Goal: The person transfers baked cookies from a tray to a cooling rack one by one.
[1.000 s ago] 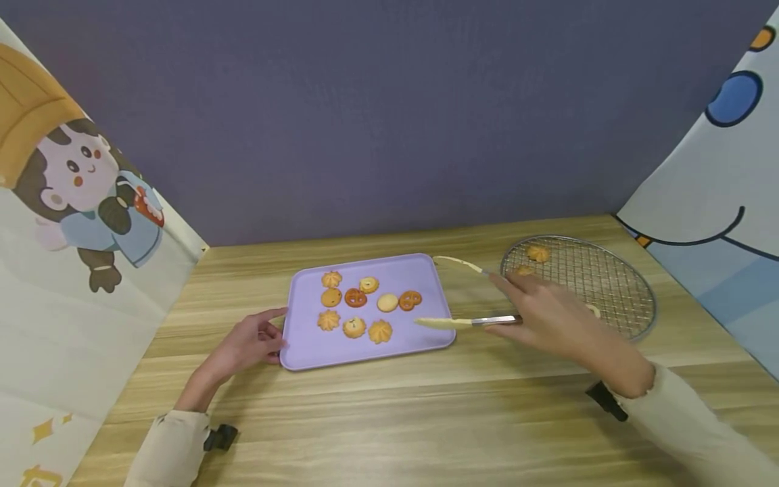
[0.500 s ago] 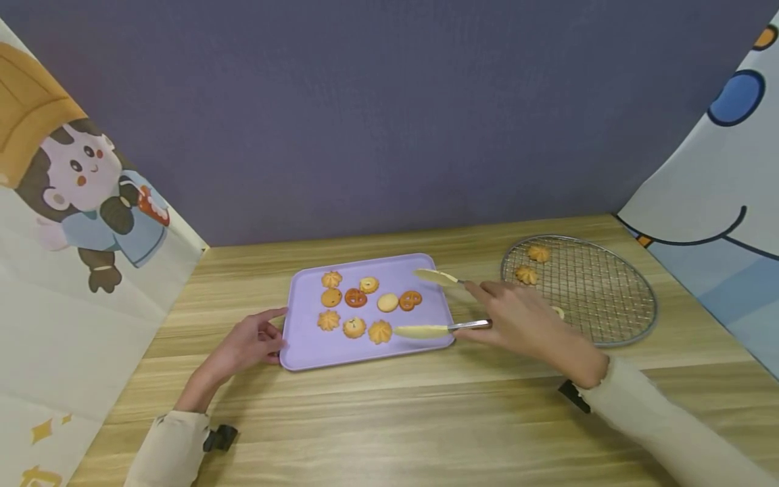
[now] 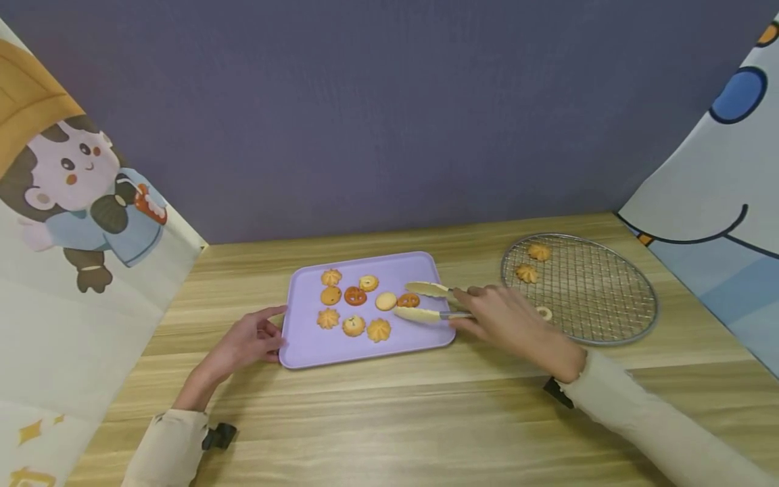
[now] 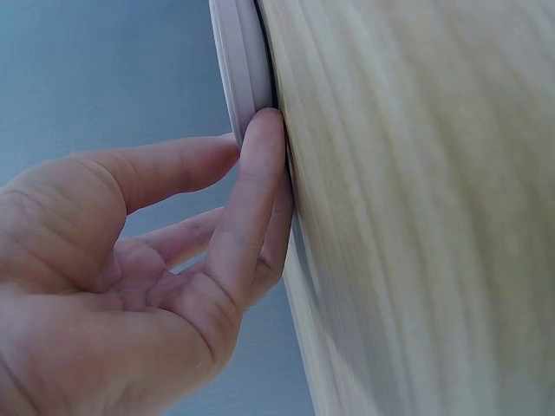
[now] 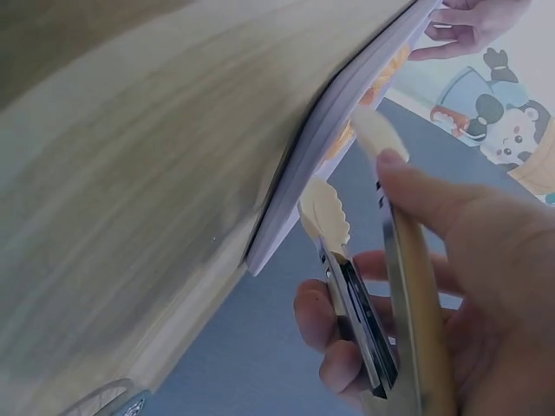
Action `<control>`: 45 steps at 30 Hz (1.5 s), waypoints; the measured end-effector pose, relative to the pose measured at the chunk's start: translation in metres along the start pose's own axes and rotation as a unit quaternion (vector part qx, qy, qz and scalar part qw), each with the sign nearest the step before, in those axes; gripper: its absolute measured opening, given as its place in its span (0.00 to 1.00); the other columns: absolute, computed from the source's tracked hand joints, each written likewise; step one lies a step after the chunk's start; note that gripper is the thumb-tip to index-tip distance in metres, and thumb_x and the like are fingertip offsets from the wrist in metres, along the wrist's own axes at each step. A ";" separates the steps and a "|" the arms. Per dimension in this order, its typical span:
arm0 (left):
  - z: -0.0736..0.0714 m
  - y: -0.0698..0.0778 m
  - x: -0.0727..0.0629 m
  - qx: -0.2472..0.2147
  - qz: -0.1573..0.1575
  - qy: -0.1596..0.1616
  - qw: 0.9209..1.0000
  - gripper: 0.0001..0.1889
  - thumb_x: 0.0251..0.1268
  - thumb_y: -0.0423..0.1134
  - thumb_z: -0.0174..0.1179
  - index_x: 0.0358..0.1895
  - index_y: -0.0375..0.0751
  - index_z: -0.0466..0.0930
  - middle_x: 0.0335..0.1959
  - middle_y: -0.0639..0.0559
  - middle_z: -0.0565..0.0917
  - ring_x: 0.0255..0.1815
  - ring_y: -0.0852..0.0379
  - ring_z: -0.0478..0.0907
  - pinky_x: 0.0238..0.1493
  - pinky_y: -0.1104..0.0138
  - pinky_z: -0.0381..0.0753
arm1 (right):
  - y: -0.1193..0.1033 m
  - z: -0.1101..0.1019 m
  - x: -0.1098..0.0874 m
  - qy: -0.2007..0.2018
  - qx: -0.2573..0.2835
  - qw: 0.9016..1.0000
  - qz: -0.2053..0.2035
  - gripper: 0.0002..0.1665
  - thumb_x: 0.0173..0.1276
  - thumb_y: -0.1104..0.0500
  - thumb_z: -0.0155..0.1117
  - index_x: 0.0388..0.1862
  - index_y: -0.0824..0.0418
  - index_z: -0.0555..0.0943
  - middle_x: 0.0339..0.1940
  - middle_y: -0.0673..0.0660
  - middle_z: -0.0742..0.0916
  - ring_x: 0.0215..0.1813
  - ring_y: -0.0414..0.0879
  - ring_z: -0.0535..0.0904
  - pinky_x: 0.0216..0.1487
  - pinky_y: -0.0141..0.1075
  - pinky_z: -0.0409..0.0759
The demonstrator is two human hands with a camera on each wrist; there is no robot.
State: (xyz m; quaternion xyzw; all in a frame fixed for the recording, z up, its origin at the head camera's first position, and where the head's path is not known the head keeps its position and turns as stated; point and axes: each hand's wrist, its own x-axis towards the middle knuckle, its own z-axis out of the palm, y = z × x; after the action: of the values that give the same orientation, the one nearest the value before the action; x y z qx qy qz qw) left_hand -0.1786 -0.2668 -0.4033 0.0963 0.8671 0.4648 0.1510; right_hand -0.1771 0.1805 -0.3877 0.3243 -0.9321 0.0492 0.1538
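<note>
Now, the left hand (image 3: 246, 343) is gripping the tray's (image 3: 359, 354) left edge, while the right hand (image 3: 505, 318) is clasping tongs (image 3: 420, 315). Their parted tips are straddling the rightmost pretzel (image 3: 407, 299), near the tray's right edge; a rack (image 3: 599, 291) is lying toward the counter's (image 3: 341, 419) right edge.

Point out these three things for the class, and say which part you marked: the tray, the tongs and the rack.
Tray (image 3: 310, 343): head view, bare surface near its front left corner.
Tongs (image 5: 408, 282): right wrist view, the arm nearer the camera.
Rack (image 3: 596, 291): head view, bare wire mesh.
</note>
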 end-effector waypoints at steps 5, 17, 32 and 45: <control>0.000 0.000 0.000 -0.001 0.001 -0.002 1.000 0.35 0.65 0.23 0.60 0.73 0.20 0.56 0.36 0.38 0.78 0.34 0.49 0.81 0.32 0.62 0.89 | -0.002 0.002 0.000 0.012 -0.027 1.000 -0.004 0.28 0.63 0.44 0.73 0.53 0.64 0.84 0.28 0.57 0.86 0.17 0.41 0.72 0.10 0.25 0.60; -0.001 -0.001 0.001 0.006 -0.007 0.002 1.000 0.34 0.65 0.23 0.60 0.73 0.23 0.58 0.35 0.39 0.78 0.34 0.51 0.81 0.33 0.64 0.88 | -0.004 0.002 -0.003 0.024 -0.046 0.999 0.003 0.31 0.63 0.42 0.72 0.55 0.64 0.84 0.30 0.59 0.87 0.18 0.44 0.75 0.10 0.26 0.60; -0.002 -0.001 0.000 0.005 0.001 -0.002 1.000 0.34 0.65 0.23 0.60 0.73 0.21 0.56 0.36 0.38 0.78 0.35 0.50 0.81 0.33 0.63 0.88 | -0.007 -0.004 -0.014 0.050 -0.063 0.996 -0.027 0.30 0.65 0.42 0.70 0.54 0.63 0.84 0.30 0.58 0.87 0.17 0.43 0.75 0.11 0.27 0.64; -0.001 0.001 -0.001 0.001 -0.004 -0.004 1.000 0.34 0.66 0.24 0.60 0.73 0.22 0.56 0.36 0.37 0.78 0.34 0.51 0.81 0.33 0.62 0.89 | -0.004 -0.025 -0.037 0.104 -0.056 0.993 -0.033 0.30 0.72 0.39 0.59 0.54 0.63 0.85 0.31 0.58 0.87 0.18 0.44 0.77 0.10 0.27 0.66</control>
State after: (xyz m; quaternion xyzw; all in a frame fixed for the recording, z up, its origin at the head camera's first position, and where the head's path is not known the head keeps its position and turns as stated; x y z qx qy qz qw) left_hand -0.1775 -0.2671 -0.4017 0.0948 0.8673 0.4630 0.1562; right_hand -0.1410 0.2036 -0.3761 0.3386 -0.9013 0.0251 0.2689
